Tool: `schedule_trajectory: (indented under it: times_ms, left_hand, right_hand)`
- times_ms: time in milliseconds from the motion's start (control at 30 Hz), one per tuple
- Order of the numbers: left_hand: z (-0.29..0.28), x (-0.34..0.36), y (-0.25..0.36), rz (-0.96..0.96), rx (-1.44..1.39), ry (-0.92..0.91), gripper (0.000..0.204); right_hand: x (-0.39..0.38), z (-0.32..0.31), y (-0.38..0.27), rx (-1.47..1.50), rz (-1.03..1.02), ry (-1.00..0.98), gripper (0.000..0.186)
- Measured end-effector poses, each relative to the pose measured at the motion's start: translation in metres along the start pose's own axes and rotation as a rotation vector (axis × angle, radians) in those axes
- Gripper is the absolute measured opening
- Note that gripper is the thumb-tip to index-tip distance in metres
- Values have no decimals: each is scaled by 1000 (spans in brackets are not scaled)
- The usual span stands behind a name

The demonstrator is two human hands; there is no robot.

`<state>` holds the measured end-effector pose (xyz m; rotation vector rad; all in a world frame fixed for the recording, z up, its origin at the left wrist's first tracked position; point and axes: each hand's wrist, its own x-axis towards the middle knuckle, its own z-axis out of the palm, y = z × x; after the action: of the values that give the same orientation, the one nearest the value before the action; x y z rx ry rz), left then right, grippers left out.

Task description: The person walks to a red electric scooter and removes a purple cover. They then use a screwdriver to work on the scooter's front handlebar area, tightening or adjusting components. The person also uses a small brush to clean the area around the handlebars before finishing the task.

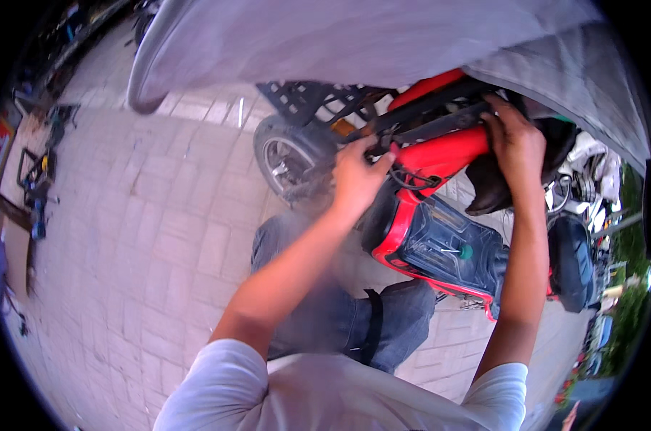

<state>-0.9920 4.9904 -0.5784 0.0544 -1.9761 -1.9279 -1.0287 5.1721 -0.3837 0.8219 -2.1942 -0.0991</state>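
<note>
A red scooter (440, 156) stands in front of me, its front wheel (286, 159) to the left. Across its red front part lies a long black trim piece (440, 118), whose exact kind I cannot make out. My left hand (357, 178) is closed at its left end, thumb and fingers bent around the black edge, beside some dark cables (415, 179). At the other end my right hand (515, 140) grips from above with bent fingers; its fingertips are partly in shadow. A screwdriver with a green handle (466, 251) lies on the dark footboard (440, 233).
A large grey cover (325, 43) hangs over the scooter's front and hides much of it. A black basket (304, 100) sits above the wheel. The dark seat (573, 262) is at the right. Tools and parts (38, 172) lie along the left edge of the brick paving (146, 266).
</note>
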Motion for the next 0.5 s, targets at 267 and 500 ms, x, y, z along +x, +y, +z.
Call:
schedule_trajectory:
  times_ms: [267,500]
  left_hand:
    - [39,52,68,641,480,64,99]
    - [52,66,53,663,507,161,98]
  right_hand:
    - [-7,0,5,79,84,37,28]
    - [-38,-1,-15,458,137,391,26]
